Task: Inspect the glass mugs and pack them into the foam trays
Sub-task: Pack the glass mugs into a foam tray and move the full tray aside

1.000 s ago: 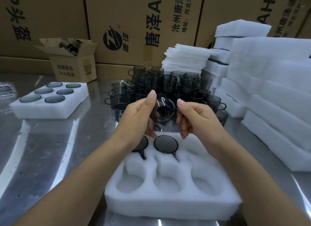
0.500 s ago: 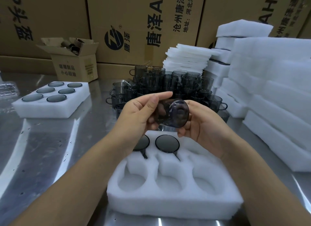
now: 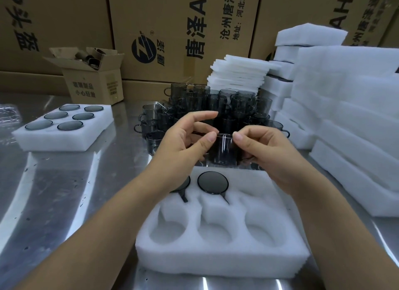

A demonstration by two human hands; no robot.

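Observation:
Both hands hold one smoky grey glass mug (image 3: 224,151) upright above the far edge of the white foam tray (image 3: 220,255). My left hand (image 3: 183,142) pinches its left rim with thumb and fingers, the index finger raised. My right hand (image 3: 265,149) grips its right side near the handle. Two mugs sit upside down in the tray's far pockets, one in the middle (image 3: 212,182) and one (image 3: 183,187) half hidden by my left wrist. The three near pockets are bare. A crowd of loose mugs (image 3: 216,108) stands behind.
A filled foam tray (image 3: 62,136) with several mugs lies at the left on the steel table (image 3: 64,192). Stacks of foam trays (image 3: 356,121) rise at the right, thin foam sheets (image 3: 237,73) behind the mugs. A small open carton (image 3: 95,82) and big cartons (image 3: 172,30) line the back.
The mug was turned in my hands: tilted with its base toward me half a second ago, it now stands upright. My left index finger has lifted off it.

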